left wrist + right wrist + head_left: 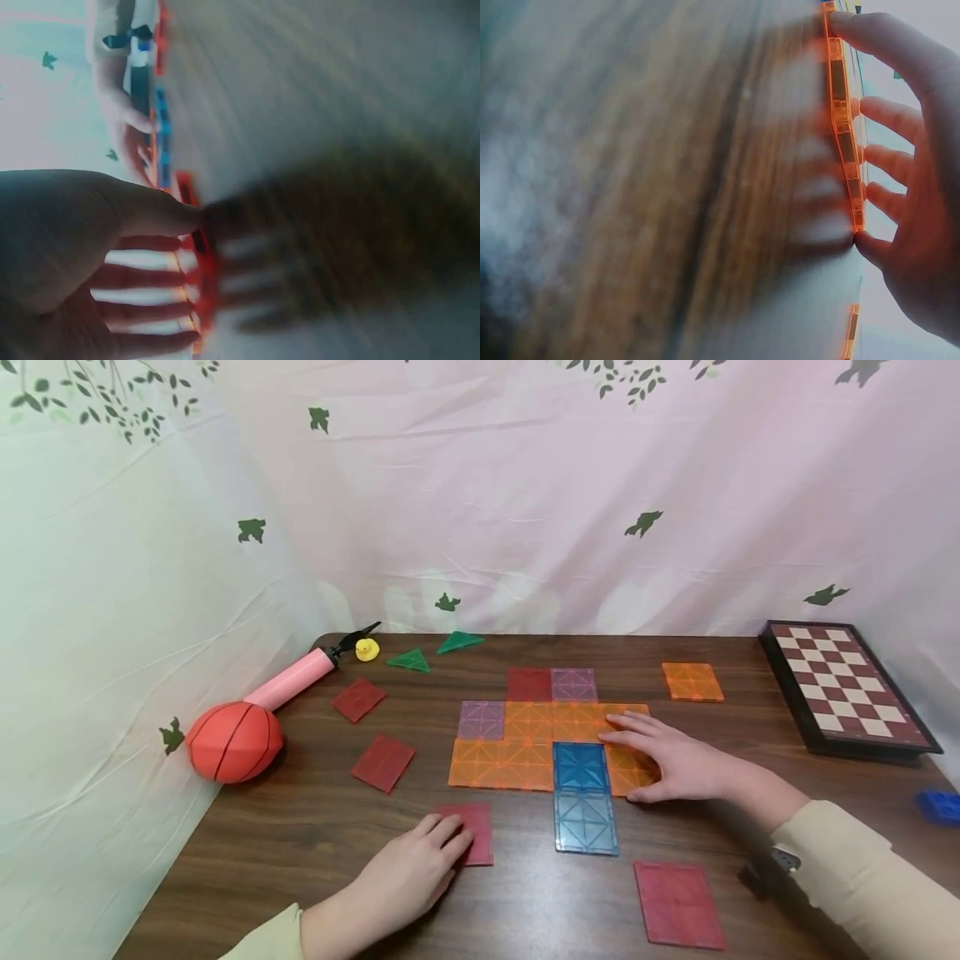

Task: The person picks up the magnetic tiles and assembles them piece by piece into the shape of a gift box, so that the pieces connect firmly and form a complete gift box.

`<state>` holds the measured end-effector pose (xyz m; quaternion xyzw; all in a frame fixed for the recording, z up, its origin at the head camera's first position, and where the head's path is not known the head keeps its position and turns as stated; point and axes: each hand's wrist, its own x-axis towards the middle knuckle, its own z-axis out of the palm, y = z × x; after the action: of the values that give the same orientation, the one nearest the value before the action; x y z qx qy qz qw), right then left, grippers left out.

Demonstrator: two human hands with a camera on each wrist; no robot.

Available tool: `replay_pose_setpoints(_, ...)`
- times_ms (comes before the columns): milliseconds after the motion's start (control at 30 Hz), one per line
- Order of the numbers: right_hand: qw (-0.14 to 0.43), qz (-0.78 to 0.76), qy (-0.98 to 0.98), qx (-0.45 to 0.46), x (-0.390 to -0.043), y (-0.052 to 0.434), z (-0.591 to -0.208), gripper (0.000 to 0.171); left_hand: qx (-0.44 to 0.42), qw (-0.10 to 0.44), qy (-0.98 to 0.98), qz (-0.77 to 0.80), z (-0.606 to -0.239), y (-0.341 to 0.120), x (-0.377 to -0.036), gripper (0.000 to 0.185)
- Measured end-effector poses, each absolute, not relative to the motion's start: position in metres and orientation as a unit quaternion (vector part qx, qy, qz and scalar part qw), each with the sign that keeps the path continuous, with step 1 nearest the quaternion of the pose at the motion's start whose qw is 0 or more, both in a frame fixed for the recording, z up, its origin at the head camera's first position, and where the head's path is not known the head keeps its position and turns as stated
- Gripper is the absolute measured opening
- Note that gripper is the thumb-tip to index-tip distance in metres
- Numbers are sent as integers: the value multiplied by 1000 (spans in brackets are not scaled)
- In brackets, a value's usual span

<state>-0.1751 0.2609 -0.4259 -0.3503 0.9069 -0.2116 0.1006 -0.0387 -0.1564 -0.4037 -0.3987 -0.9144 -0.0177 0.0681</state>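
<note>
Red tile (679,906) nearest; left hand (408,870), apparently relaxed, touches another tile (480,824); spread right hand (678,765) should square orange tiles (525,765) to worktop's back edge (630,643).

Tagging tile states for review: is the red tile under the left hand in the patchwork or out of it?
Out: the head view shows bare table between the red tile, under the left hand, and the patchwork.

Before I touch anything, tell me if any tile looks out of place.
Two dark red tiles at left lie askew, apart from the tile layout; one orange tile sits alone near the chessboard, away from the other orange ones.
</note>
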Motion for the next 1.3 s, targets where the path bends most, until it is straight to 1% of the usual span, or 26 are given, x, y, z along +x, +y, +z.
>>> replay_pose_setpoints(100, 101, -212, 906, -352, -175, 261, -426, 86, -449, 89, -889, -24, -408, -151, -49, 34)
replay_pose_setpoints(267, 105, -217, 906, -348, -176, 262, -427, 86, -503, 82, -861, -10, -409, -135, -65, 35)
replay_pose_setpoints(600, 112, -224, 904, -346, -176, 261, -426, 86, -523, 62, -850, 6, -409, -108, -82, 28)
replay_pose_setpoints(800, 98, -225, 903, -353, -175, 261, -426, 86, -534, 75, -842, 14, -410, -102, -89, 24)
replay_pose_setpoints(867, 95, -224, 902, -355, -175, 260, -427, 86, -529, 80, -845, 18, -410, -98, -91, 29)
replay_pose_setpoints(933, 96, -228, 902, -354, -176, 261, -427, 86, -523, 76, -848, 25, -410, -92, -96, 39)
replay_pose_setpoints(1000, 100, -235, 901, -350, -176, 262, -427, 84, -516, 64, -853, 31, -410, -83, -100, 52)
replay_pose_setpoints(1100, 99, -252, 903, -333, -175, 263, -425, 81, -503, 32, -863, 42, -409, -70, -107, 70)
replay_pose_setpoints(1200, 89, -259, 920, -282, -170, 264, -418, 78, -487, -2, -872, 48, -408, -59, -112, 80)
replay_pose_setpoints(1300, 85, -256, 940, -209, -163, 266, -407, 75, -474, -27, -879, 50, -407, -52, -114, 85)
